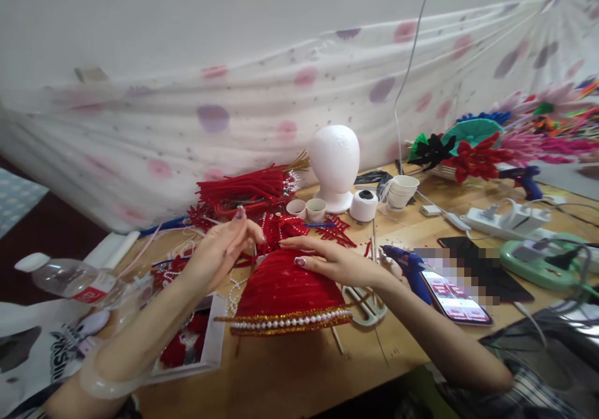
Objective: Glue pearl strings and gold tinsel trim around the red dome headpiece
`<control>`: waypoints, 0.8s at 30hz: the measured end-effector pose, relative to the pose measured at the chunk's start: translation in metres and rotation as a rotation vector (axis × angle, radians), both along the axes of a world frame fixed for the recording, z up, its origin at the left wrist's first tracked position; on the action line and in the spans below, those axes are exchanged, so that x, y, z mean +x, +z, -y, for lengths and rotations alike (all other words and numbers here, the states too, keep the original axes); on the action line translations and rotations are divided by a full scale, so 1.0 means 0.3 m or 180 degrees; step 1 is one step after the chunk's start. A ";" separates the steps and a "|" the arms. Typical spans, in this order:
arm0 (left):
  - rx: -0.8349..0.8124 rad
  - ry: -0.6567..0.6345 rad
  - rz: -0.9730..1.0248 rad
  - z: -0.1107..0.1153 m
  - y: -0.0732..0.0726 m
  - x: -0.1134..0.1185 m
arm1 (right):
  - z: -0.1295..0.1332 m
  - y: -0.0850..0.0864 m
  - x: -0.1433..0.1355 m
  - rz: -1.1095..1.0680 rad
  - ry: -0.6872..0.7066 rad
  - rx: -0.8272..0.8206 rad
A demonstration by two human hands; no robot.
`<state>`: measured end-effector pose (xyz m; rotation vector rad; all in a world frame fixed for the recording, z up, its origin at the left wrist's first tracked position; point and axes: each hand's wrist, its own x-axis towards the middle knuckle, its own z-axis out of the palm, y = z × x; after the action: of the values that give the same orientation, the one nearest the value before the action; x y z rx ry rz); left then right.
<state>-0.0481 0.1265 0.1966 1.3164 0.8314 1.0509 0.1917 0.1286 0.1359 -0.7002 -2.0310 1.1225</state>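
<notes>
A red, ribbed headpiece-like piece [285,285] stands at the middle of the table. Gold glitter trim and a row of white pearls [290,323] run along its near edge. My right hand [330,260] lies over its upper right side, fingers stretched out and touching the red surface. At its upper left is my left hand [234,241], thumb raised and fingers loosely bent, with nothing visible between them. Beaded red ornaments [285,227] sit just behind both hands. Whether the left fingertips touch the red piece is hard to see.
Behind stand a white foam head [335,163], small paper cups [316,209] and red pipe cleaners [243,188]. To the right are a blue glue gun [412,269], a lit phone [456,297] and scissors [365,307]. A plastic bottle [70,279] and white box [215,338] are left.
</notes>
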 end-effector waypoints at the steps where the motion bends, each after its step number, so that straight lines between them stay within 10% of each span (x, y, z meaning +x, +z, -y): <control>1: 0.0123 0.0068 -0.0206 -0.006 -0.010 -0.021 | 0.001 0.001 0.001 -0.0070 0.0025 0.0016; 6: -0.0101 -0.0791 -0.1078 0.001 -0.076 -0.043 | -0.002 -0.003 0.001 -0.0378 0.0084 0.0107; 14: -0.0131 -0.1088 -0.1355 0.003 -0.071 -0.007 | 0.021 0.000 -0.023 -0.0526 -0.0345 0.0288; 24: -0.0046 -0.1226 -0.1303 0.011 -0.069 -0.019 | -0.014 0.187 0.151 -0.1283 -0.1274 0.0588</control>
<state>-0.0536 0.1231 0.1759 1.6289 0.8355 0.4778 0.2369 0.1328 0.1920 -0.6837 -1.5435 0.7588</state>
